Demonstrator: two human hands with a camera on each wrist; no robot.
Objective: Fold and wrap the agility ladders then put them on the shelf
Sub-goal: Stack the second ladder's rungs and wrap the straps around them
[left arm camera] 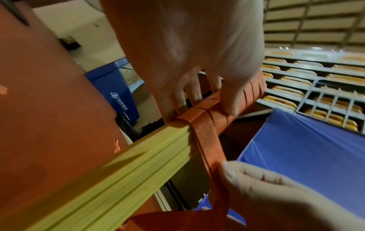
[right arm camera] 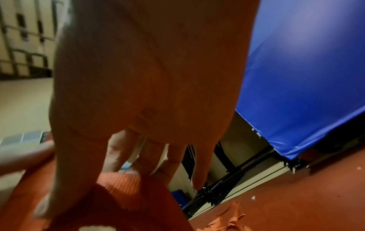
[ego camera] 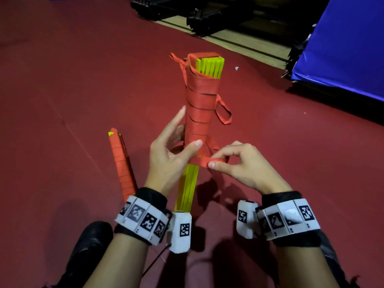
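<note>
— How far along was it?

— One wrapped ladder (ego camera: 122, 163) lay on the red floor (ego camera: 62, 90). The left hand (ego camera: 172, 154) gripped the second bundle (ego camera: 200, 109), upright, half bound; the right hand (ego camera: 234, 163) pinched the orange strap (ego camera: 204, 160). Lower yellow rungs (ego camera: 188, 188) were bare.

— And the shelf?

— Not reached yet.

- ladder bundle (ego camera: 200, 104): neon yellow-green rungs, orange-red strap
- second bundle (ego camera: 122, 163) on the floor, same colours
- floor (ego camera: 83, 80) dark red
- mat (ego camera: 342, 48) bright blue
- wrist bands (ego camera: 143, 220) white with black square codes
</note>
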